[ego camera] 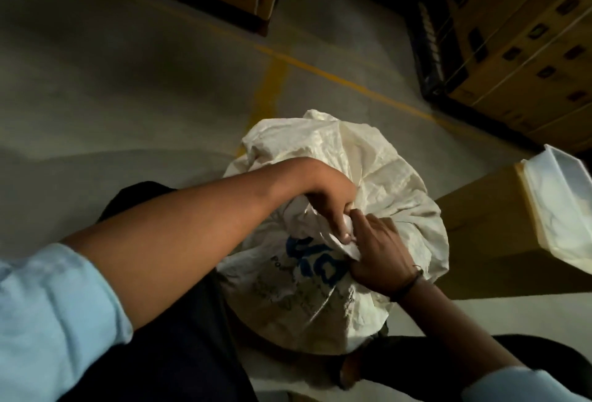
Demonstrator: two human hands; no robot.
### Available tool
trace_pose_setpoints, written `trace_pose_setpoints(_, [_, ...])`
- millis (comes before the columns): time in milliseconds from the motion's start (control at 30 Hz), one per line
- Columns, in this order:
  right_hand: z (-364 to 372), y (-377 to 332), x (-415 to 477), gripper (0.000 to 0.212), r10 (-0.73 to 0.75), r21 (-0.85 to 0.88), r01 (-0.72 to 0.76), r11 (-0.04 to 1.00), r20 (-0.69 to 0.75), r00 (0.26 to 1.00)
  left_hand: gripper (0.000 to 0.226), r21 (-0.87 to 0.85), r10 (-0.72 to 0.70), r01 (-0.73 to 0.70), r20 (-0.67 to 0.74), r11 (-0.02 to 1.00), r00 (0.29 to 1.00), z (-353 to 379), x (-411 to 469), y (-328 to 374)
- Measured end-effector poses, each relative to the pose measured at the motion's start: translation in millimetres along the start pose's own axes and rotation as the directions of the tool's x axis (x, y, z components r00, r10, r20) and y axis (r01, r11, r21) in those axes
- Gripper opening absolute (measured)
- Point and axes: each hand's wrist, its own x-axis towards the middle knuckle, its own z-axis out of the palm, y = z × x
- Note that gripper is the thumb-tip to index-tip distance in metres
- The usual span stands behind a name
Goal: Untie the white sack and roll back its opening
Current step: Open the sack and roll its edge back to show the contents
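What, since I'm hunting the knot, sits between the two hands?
Head view: the bunched neck of the white sack, gripped by left hand and right hand.

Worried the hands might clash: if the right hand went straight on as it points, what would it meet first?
Probably the left hand, just ahead of the right hand at the bunched neck of the white sack.

Light-blue sleeves (48, 305) (rolled), dark wristband (411, 281).
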Motion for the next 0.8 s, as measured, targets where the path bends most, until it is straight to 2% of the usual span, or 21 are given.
trace_pose_setpoints(67, [-8.9,6.5,-2.2,0.063,-0.056,0.160,0.029,0.987,0.164,0.985,0.052,0.011,0.026,-0.026,0.007,1.000,1.000,1.6,-2.0,5.1])
trace_pose_setpoints(133, [-22.6,14.0,-6.5,0.080,-0.095,0.394,-0.066,0.917,0.375,0.922,0.051,0.040,0.068,-0.068,0.018,0.997,0.998,6.3,-1.2,8.5])
trace_pose_setpoints(167, [-28.7,17.1,-10.2,0.088,-0.101,0.437,-0.117,0.892,0.443,0.891,0.048,0.062,0.093,-0.094,0.027,0.994,0.995,9.2,-0.6,10.4])
trace_pose_setpoints(233, [-34.8,17.4,-17.8,0.090,-0.091,0.363,-0.115,0.925,0.506,0.858,0.037,0.112,0.172,-0.176,0.044,0.978,0.984,15.8,-1.4,17.6])
trace_pose_setpoints(300, [-32.7,12.2,-21.7,0.081,-0.070,0.245,-0.076,0.966,0.539,0.839,0.025,0.138,0.247,-0.249,0.036,0.959,0.968,22.5,-4.8,24.2])
trace_pose_setpoints(400, [-15.8,18.9,-27.3,0.079,-0.065,0.213,-0.051,0.976,0.507,0.860,0.022,0.083,0.231,-0.231,-0.001,0.970,0.973,30.2,-22.0,18.8])
trace_pose_setpoints(500, [-5.5,41.9,-31.7,0.078,-0.015,0.214,-0.079,0.974,0.406,0.914,0.024,-0.015,0.128,-0.129,-0.054,0.991,0.990,32.9,-45.7,3.7])
trace_pose_setpoints(567, [-7.7,52.4,-33.2,0.083,0.006,0.220,-0.090,0.971,0.352,0.936,0.020,-0.103,0.084,-0.092,-0.082,0.990,0.993,33.8,-54.5,-1.2])
trace_pose_setpoints(633, [-9.5,57.5,-34.8,0.080,0.014,0.193,-0.074,0.978,0.297,0.955,0.011,-0.155,0.057,-0.071,-0.094,0.985,0.994,33.7,-53.3,-2.1])
trace_pose_setpoints(733, [-5.0,58.0,-43.2,0.060,0.003,0.026,-0.009,1.000,0.229,0.973,0.013,-0.067,-0.018,0.013,-0.069,0.998,0.997,40.8,-37.0,5.4])
trace_pose_setpoints(800, [0.1,58.3,-52.3,0.044,-0.043,-0.046,0.049,0.998,0.106,0.993,0.029,0.066,-0.050,0.054,-0.050,0.996,0.997,46.8,-23.4,16.6])
